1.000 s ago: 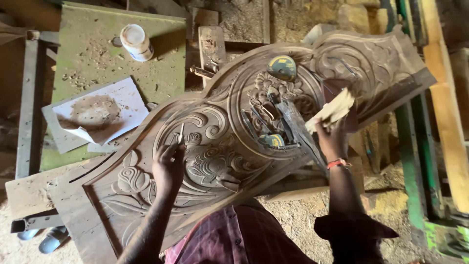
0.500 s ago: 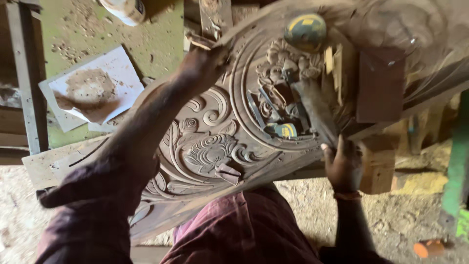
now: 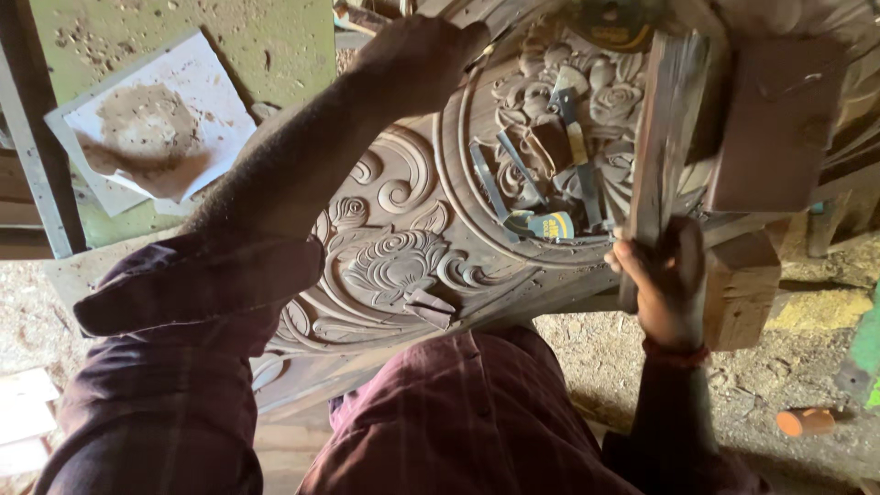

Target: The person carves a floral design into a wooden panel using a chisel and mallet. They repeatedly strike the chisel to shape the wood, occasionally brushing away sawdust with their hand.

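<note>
While right hand [image 3: 667, 280] clenches near end of wooden strip [image 3: 662, 137], strip's long axis runs far; left hand [image 3: 417, 60], grip unclear, rests far-left on carved panel [image 3: 394, 266].

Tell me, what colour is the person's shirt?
Dark maroon plaid shirt, clearest in the head view.

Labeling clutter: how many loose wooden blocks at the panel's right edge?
2: a large block lying on the carved panel at upper right, a smaller block below it beside the right hand. Others may be hidden.
</note>
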